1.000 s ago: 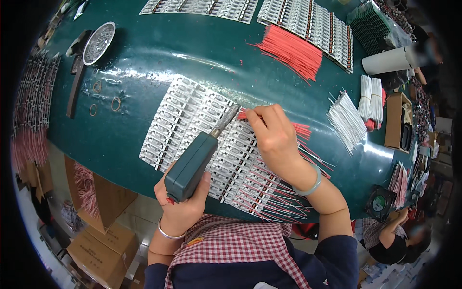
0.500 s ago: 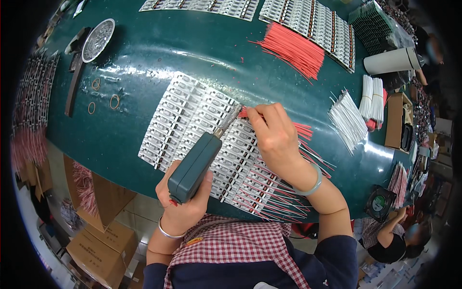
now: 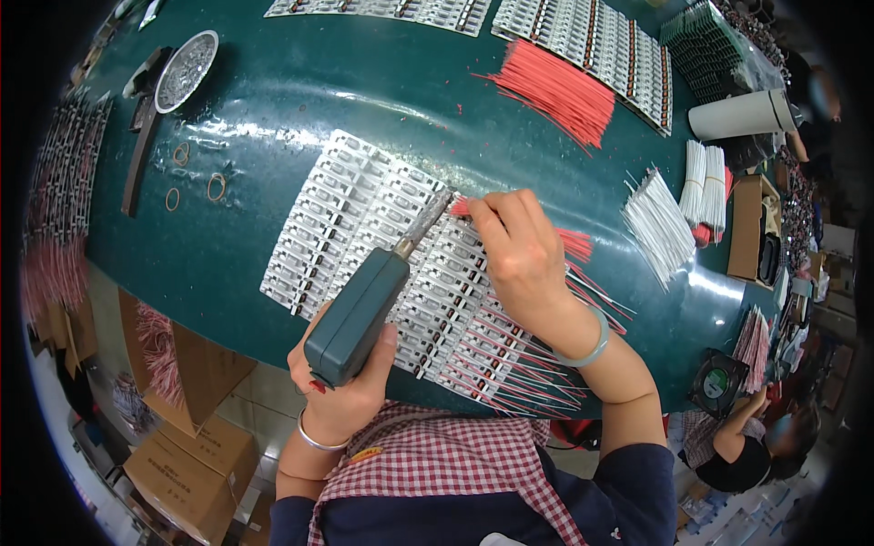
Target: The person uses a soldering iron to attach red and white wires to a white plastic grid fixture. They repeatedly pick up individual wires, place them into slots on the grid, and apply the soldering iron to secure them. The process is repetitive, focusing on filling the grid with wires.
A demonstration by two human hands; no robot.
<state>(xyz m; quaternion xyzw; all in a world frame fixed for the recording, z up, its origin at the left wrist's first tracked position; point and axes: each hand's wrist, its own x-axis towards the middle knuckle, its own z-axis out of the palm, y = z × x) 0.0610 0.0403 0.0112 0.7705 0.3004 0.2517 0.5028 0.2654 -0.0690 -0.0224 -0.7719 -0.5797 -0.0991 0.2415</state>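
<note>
My left hand (image 3: 357,393) is wrapped around a dark green soldering gun (image 3: 357,314). Its grey, crusted tip points up and away, close to the ends of a red wire bundle (image 3: 461,207). My right hand (image 3: 526,259) pinches that bundle near its ends; the rest of it comes out behind the hand. Both hands are over a panel of small white circuit boards (image 3: 314,232) lying aslant on the table. Along the panel's right part, red and white wires (image 3: 537,378) trail off its edge.
On the green table (image 3: 264,109) a metal bowl (image 3: 187,75) stands at far left, near several rubber bands (image 3: 217,188). Loose red wires (image 3: 555,91) lie beside more board panels (image 3: 592,45) at the back. White wires (image 3: 657,232) and a small fan (image 3: 717,380) are at right.
My left hand has drawn the soldering gun slightly back toward me and left, so its tip is farther from the red wire ends. My right hand has barely moved.
</note>
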